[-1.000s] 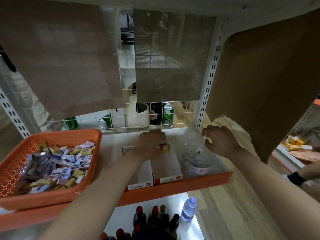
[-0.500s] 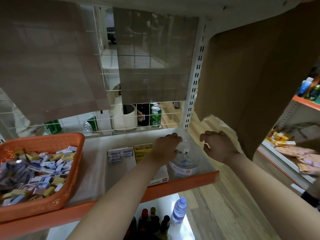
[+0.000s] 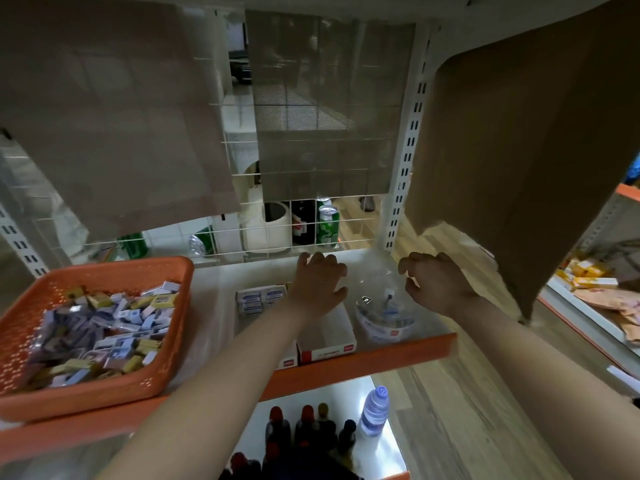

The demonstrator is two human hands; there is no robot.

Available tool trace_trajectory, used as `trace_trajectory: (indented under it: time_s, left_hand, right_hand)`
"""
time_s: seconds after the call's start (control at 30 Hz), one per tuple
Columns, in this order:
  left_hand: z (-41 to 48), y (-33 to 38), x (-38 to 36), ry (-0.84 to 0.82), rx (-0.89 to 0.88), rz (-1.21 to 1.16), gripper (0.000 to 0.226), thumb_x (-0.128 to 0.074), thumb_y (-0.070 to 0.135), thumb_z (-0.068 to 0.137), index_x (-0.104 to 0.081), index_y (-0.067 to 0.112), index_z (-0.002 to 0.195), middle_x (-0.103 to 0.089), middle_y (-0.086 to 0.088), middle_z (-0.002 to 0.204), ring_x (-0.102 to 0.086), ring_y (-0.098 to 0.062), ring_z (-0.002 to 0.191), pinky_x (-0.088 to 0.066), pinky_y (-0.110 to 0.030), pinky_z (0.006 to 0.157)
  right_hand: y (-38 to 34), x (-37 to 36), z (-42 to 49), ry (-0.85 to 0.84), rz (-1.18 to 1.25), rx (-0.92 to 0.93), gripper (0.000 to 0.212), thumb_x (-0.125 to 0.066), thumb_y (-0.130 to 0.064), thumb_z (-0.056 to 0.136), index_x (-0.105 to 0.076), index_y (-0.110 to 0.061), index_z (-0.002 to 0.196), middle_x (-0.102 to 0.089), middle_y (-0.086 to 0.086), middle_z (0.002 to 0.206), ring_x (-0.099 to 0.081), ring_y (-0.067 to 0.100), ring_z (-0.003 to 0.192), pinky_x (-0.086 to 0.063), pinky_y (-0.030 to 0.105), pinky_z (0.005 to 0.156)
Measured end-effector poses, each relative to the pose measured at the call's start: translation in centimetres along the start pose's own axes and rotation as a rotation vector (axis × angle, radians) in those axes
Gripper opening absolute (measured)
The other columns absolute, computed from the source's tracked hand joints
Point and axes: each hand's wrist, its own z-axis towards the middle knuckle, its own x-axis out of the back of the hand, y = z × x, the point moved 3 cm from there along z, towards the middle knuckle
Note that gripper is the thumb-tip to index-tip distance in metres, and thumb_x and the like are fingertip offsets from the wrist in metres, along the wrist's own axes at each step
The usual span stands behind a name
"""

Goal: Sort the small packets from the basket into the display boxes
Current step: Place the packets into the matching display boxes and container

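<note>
An orange basket (image 3: 173,271) at the shelf's left holds several small purple, white and yellow packets (image 3: 114,327). Two white display boxes with red fronts stand side by side mid-shelf: the left box (image 3: 258,299) has white-blue packets at its back, the right box (image 3: 327,341) is partly under my arm. My left hand (image 3: 320,282) hovers over the back of the right box, fingers spread, holding nothing. My right hand (image 3: 433,285) hangs with loosely curled fingers beside a clear plastic tub (image 3: 384,317) holding a few packets.
A wire grid backs the shelf (image 3: 398,355), with green cans (image 3: 327,225) and a white pot behind it. Brown cardboard (image 3: 519,150) hangs at the right. Bottles (image 3: 374,410) stand on the lower shelf. Another shelf with yellow packs is far right.
My left hand has let go of a packet over the right box and opened its fingers. It moved slightly back from the clear tub. My right hand stayed beside the tub.
</note>
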Motion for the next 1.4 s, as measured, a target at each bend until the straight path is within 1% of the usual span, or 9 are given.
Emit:
trace_trajectory:
  time_s: [0.2, 0.33, 0.47, 0.67, 0.83, 0.93, 1.07, 1.2, 1.4]
  left_hand:
    - [-4.6, -6.1, 1.1, -0.064, 0.103, 0.026, 0.045, -0.043, 0.041, 0.095, -0.039, 0.025, 0.138, -0.037, 0.001, 0.145, -0.021, -0.02, 0.14, -0.004, -0.043, 0.115]
    - [-8.0, -11.0, 2.3, -0.024, 0.174, 0.085, 0.044, -0.044, 0.037, 0.095, -0.04, 0.027, 0.137, -0.039, 0.003, 0.142, -0.026, -0.017, 0.138, -0.002, -0.041, 0.116]
    - [-11.4, -15.7, 3.2, 0.027, 0.264, 0.083, 0.04, -0.046, 0.031, 0.093, -0.045, 0.028, 0.133, -0.041, 0.004, 0.139, -0.028, -0.019, 0.134, -0.008, -0.034, 0.111]
    - [-16.7, -22.0, 2.9, -0.036, 0.383, 0.155, 0.037, -0.046, 0.029, 0.093, -0.047, 0.027, 0.13, -0.043, 0.001, 0.136, -0.034, -0.022, 0.129, -0.018, -0.038, 0.108]
    - [-19.9, -25.5, 2.1, -0.076, 0.473, 0.072, 0.038, -0.048, 0.028, 0.094, -0.047, 0.029, 0.132, -0.042, 0.0, 0.139, -0.031, -0.023, 0.134, -0.018, -0.043, 0.114]
    - [-21.3, -27.2, 1.8, -0.066, 0.493, 0.056, 0.037, -0.049, 0.03, 0.094, -0.048, 0.028, 0.132, -0.044, 0.002, 0.139, -0.032, -0.021, 0.133, -0.019, -0.04, 0.113]
    - [-22.4, -28.7, 1.2, -0.056, 0.501, 0.007, 0.037, -0.046, 0.026, 0.094, -0.051, 0.027, 0.131, -0.046, 0.003, 0.136, -0.034, -0.02, 0.132, -0.021, -0.035, 0.108]
    - [-22.8, -29.5, 0.3, -0.084, 0.499, -0.002, 0.031, -0.045, 0.023, 0.093, -0.055, 0.024, 0.123, -0.052, 0.0, 0.129, -0.04, -0.025, 0.125, -0.03, -0.036, 0.1]
    - [-22.9, -30.1, -0.5, -0.096, 0.484, -0.058, 0.028, -0.046, 0.021, 0.093, -0.059, 0.026, 0.117, -0.055, 0.002, 0.127, -0.046, -0.019, 0.12, -0.032, -0.032, 0.095]
  right_hand:
    - [-6.6, -0.6, 2.2, -0.003, 0.028, 0.097, 0.029, -0.047, -0.019, 0.09, -0.054, -0.021, 0.118, -0.058, -0.003, 0.123, -0.054, 0.019, 0.114, -0.031, 0.029, 0.084]
    - [-12.6, -0.8, 4.2, 0.015, 0.107, 0.216, 0.024, -0.047, -0.015, 0.088, -0.059, -0.015, 0.109, -0.061, 0.002, 0.111, -0.056, 0.024, 0.104, -0.031, 0.032, 0.082]
    - [-19.2, -0.6, 6.3, 0.054, 0.171, 0.327, 0.019, -0.049, -0.015, 0.085, -0.059, -0.013, 0.101, -0.06, 0.005, 0.102, -0.056, 0.026, 0.098, -0.027, 0.031, 0.075]
    - [-28.7, 0.1, 8.2, 0.072, 0.213, 0.464, 0.026, -0.051, -0.015, 0.085, -0.061, -0.014, 0.109, -0.062, 0.006, 0.109, -0.056, 0.027, 0.107, -0.036, 0.031, 0.09]
    - [-34.3, 0.2, 8.8, 0.087, 0.194, 0.553, 0.028, -0.049, -0.018, 0.089, -0.058, -0.017, 0.115, -0.058, 0.004, 0.118, -0.054, 0.025, 0.112, -0.034, 0.032, 0.087]
    - [-36.2, 0.3, 9.4, 0.105, 0.186, 0.569, 0.026, -0.048, -0.016, 0.089, -0.059, -0.015, 0.113, -0.057, 0.003, 0.117, -0.052, 0.023, 0.111, -0.034, 0.032, 0.086]
    - [-38.4, -0.2, 9.9, 0.038, 0.203, 0.575, 0.024, -0.051, -0.012, 0.087, -0.061, -0.016, 0.108, -0.059, 0.001, 0.113, -0.053, 0.021, 0.108, -0.035, 0.032, 0.09]
    - [-40.2, -1.6, 10.3, -0.078, 0.155, 0.549, 0.022, -0.054, -0.007, 0.083, -0.066, -0.013, 0.101, -0.063, 0.004, 0.105, -0.058, 0.023, 0.099, -0.039, 0.031, 0.081]
    - [-41.3, -2.6, 10.2, -0.228, 0.092, 0.54, 0.02, -0.05, -0.011, 0.088, -0.065, -0.01, 0.101, -0.066, 0.007, 0.102, -0.056, 0.022, 0.1, -0.03, 0.032, 0.105]
